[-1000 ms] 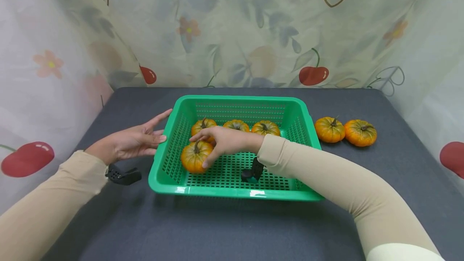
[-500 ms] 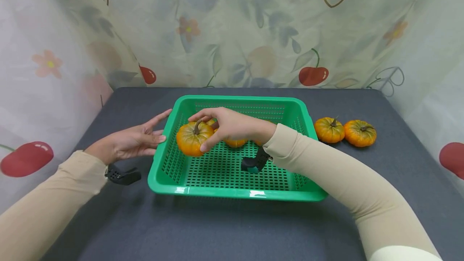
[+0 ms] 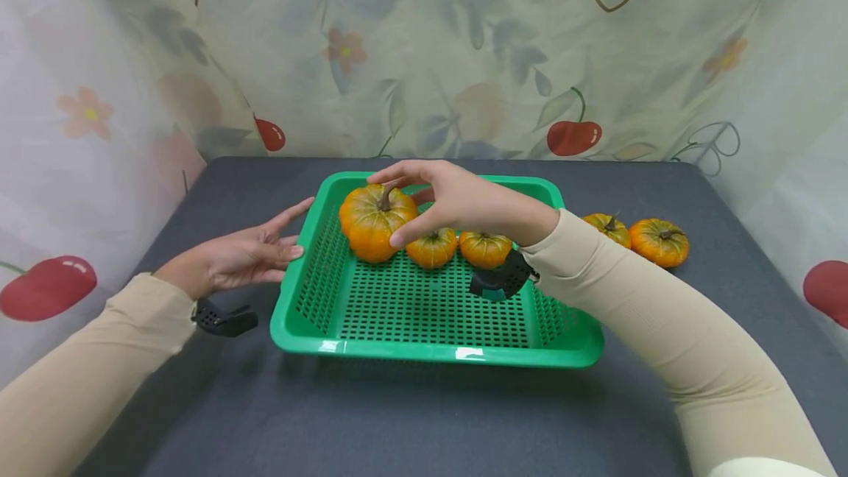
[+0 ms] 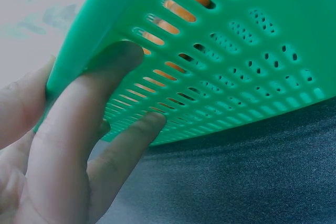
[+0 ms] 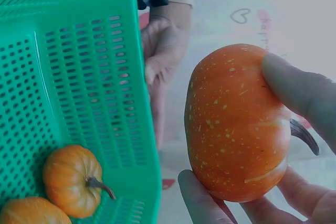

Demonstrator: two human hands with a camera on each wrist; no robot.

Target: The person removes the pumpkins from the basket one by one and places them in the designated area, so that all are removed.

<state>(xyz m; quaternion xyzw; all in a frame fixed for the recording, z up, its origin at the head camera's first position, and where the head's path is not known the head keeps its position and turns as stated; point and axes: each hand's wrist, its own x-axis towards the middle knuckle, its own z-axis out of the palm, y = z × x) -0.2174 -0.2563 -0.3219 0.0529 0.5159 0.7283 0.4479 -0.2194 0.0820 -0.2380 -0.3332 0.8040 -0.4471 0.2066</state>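
Note:
My right hand [image 3: 457, 201] grips an orange mini pumpkin [image 5: 233, 124] from the side, thumb and fingers around it and its brown stem pointing toward the palm. It is raised over the back left of a green slotted basket [image 3: 424, 353]. Several similar pumpkins rest on the basket floor, among them one in the middle [image 3: 432, 249] and one to its right [image 3: 486, 250]. In the right wrist view, a pumpkin sits in the basket's corner [image 5: 73, 181]. My left hand [image 3: 248, 256] touches the basket's left side with fairly straight fingers [image 4: 126, 156] against the outer wall.
To the right of the basket, two more pumpkins lie on the dark grey table [image 3: 424, 425], the nearer one [image 3: 606, 227] partly hidden by my right sleeve and the other [image 3: 659, 241] in full view. A printed curtain [image 3: 424, 57] encloses the back and sides.
The held pumpkin has come up off the basket's left front floor and moved back and slightly right in my right hand. My left hand has stayed at the basket's side.

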